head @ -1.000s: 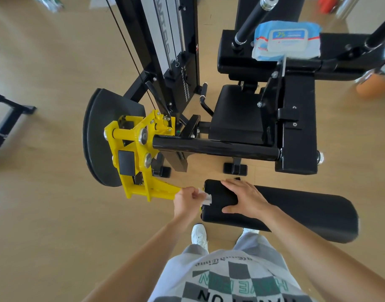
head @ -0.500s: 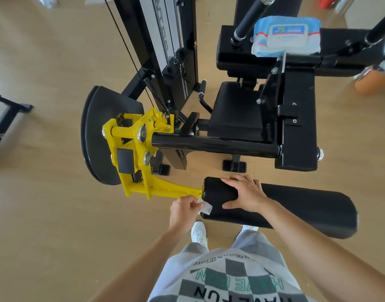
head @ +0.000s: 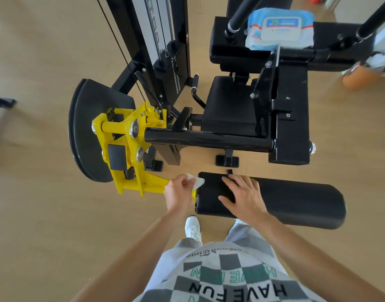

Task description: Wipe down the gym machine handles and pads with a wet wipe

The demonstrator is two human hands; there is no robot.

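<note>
A long black roller pad [head: 291, 203] lies crosswise on the yellow lever arm [head: 130, 162] of a black gym machine. My left hand [head: 179, 191] pinches a small white wet wipe [head: 195, 181] against the pad's left end face. My right hand [head: 245, 196] rests flat with spread fingers on top of the pad, near that same end. The black seat pad [head: 228, 107] and two black handles [head: 239, 12] sit farther back. A blue pack of wet wipes [head: 278, 29] lies on the machine's upper pad.
The weight stack column [head: 163, 35] rises at the back left, beside a black round guard plate [head: 87, 131]. A black crossbar [head: 209, 138] runs between the seat and the roller. An orange object [head: 361, 77] stands on the wooden floor at right. My white shoe [head: 193, 229] is under the roller.
My left hand with the wipe has moved up along the roller's end face, from its lower edge to its upper corner. My right hand has stayed on top of the pad.
</note>
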